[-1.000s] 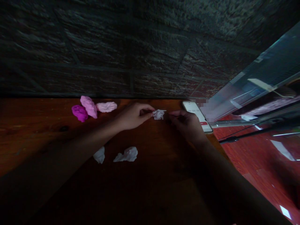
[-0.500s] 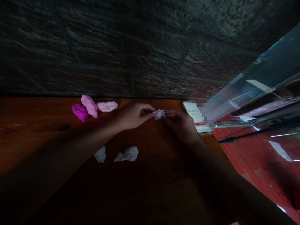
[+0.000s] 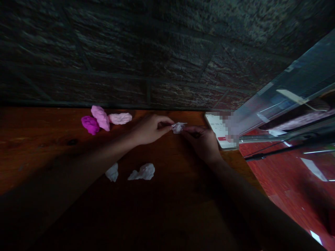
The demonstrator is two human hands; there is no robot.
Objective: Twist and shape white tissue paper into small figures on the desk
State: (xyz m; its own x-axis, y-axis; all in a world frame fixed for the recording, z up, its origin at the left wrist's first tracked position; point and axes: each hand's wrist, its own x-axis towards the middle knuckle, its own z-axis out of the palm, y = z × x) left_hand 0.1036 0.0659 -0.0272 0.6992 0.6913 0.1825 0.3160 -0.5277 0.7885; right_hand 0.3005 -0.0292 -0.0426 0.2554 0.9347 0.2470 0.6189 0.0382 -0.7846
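A small whitish crumpled piece [image 3: 178,128], perhaps paper, is pinched between my two hands above the wooden table [image 3: 178,195]. The fingertips of my left hand [image 3: 153,128] grip its left side. From the right, the thumb and fingers of my right hand [image 3: 205,141] close on its other side. Closer to me lie two white crumpled pieces, one [image 3: 143,172] below my left hand and another [image 3: 112,172] partly hidden by my left forearm. Dim light hides the finer details.
By the wall [image 3: 146,52] sit three crumpled lumps: magenta [image 3: 90,125], pink [image 3: 101,118] and pale pink [image 3: 120,118]. A phone [image 3: 221,132] showing a timer lies right of my right hand, partly blurred out. Beyond the table's right edge is a red floor [image 3: 282,174].
My right fingers have shifted slightly on the whitish piece, and its shape looks a little different. My left hand has stayed in place.
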